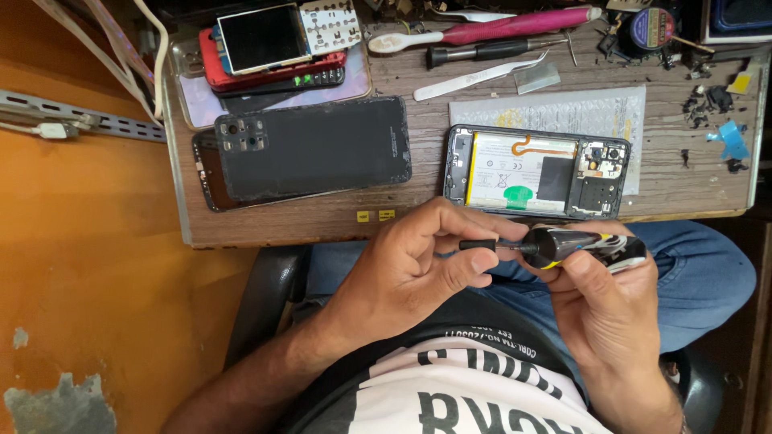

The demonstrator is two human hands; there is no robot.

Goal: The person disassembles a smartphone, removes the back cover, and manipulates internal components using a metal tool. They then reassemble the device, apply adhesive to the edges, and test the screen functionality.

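Observation:
My right hand [611,309] grips a black glue tube [583,245] with a yellow band, its thin nozzle pointing left. My left hand [414,269] pinches the small black cap [478,244] at the nozzle's tip between thumb and fingers. Both hands are held over my lap, just below the wooden table's front edge [322,229]. On the table right above them lies an opened phone [535,171], back removed, showing its battery, an orange flex cable and the camera module. A detached dark back cover [314,147] lies to its left.
A stack of old phones and a small screen [265,48] sits at the table's back left. A pink-handled toothbrush [490,30], a black screwdriver [482,52] and metal tweezers [474,79] lie along the back. White cables [121,64] hang at the left. Black scraps [708,100] litter the right.

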